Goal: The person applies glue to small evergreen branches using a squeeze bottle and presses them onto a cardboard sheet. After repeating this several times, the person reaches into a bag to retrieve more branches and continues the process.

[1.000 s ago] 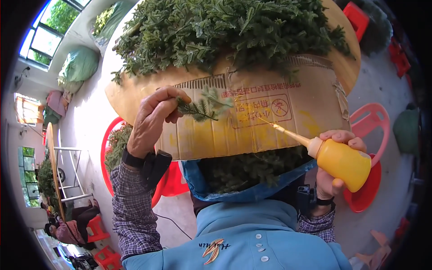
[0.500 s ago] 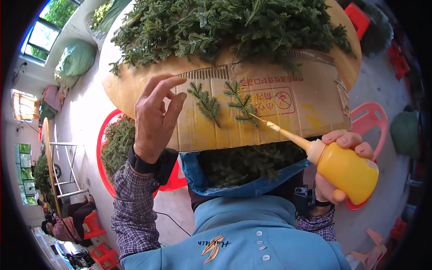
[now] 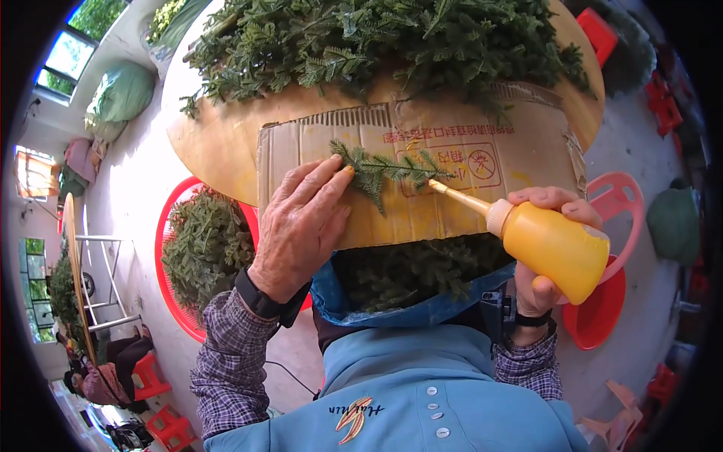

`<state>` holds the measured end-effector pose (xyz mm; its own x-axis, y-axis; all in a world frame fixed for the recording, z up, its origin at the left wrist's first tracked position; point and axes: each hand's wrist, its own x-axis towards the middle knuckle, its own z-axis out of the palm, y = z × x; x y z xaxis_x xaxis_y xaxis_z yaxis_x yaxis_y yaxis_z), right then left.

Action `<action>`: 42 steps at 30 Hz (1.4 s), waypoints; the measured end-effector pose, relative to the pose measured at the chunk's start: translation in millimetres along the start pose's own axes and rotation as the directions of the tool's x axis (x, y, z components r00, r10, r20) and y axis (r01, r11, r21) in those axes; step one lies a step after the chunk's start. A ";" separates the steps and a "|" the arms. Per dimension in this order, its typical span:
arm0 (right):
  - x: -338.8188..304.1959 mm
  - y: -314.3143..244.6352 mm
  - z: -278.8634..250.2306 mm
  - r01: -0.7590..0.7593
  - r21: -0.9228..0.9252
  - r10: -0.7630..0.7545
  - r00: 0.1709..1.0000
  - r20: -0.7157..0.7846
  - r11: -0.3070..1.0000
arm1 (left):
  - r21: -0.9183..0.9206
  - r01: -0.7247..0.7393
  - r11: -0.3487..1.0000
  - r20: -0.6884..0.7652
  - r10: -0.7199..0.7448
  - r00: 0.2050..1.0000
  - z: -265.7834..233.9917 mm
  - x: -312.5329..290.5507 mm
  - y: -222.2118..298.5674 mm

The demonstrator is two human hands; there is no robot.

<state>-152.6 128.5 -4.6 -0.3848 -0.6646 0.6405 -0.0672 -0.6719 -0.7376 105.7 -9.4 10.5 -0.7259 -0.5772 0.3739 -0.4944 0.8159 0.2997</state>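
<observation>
Two green fir-like sprigs lie on a flattened cardboard sheet [image 3: 301, 151] in front of me. One sprig [image 3: 399, 167] lies roughly sideways, its left part overlapping the other sprig [image 3: 370, 184], which slants downward. My left hand [image 3: 305, 218] rests on the cardboard, fingertips closed at the left end of the overlapping sprigs. In my right hand [image 3: 556, 202] is a yellow squeeze bottle [image 3: 556, 252], tilted so its long nozzle points left. The nozzle tip meets or nearly meets the sideways sprig's right end; exact contact is too small to tell.
A heap of green sprigs [image 3: 376, 45] covers the far side of the round wooden table [image 3: 218, 143]. Below the cardboard's near edge sits a blue-lined container [image 3: 327, 297] of greenery. At left stands a red basket [image 3: 160, 248] of sprigs; at right, a red bucket [image 3: 599, 320].
My left hand has come down and right onto the sprigs. The right-hand sprig has turned sideways and now overlaps the other. The bottle has shifted left and up with my right hand.
</observation>
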 end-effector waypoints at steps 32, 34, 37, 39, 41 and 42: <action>0.3 3.7 67.8 0.244 -0.234 -0.153 0.924 0.349 0.941 | -0.001 0.001 1.000 -0.055 -0.001 0.998 8.4 -6.0 4.5; 0.5 5.9 69.7 0.240 -0.220 -0.159 0.931 0.329 0.946 | -0.002 0.002 1.000 -0.059 -0.002 0.998 9.3 -6.4 3.9; 0.4 6.1 71.3 0.233 -0.191 -0.173 0.942 0.287 0.954 | -0.001 0.002 1.000 -0.066 -0.002 0.998 9.4 -6.9 3.9; -0.8 5.6 71.3 0.241 -0.210 -0.173 0.940 0.295 0.948 | 0.001 -0.003 1.000 -0.072 0.003 0.997 9.5 -6.6 3.9; -2.4 3.6 69.9 0.241 -0.221 -0.170 0.939 0.298 0.945 | 0.000 -0.004 1.000 -0.072 0.004 0.997 10.0 -6.5 4.1; -2.8 1.4 67.7 0.238 -0.241 -0.153 0.934 0.324 0.941 | -0.003 -0.005 1.000 -0.076 0.005 0.997 10.3 -6.4 3.8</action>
<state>-89.3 107.3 7.0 -0.0512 -0.6232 0.7804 -0.3764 -0.7118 -0.5931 103.5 -2.2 0.2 -0.6899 -0.5739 0.4412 -0.4891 0.8189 0.3003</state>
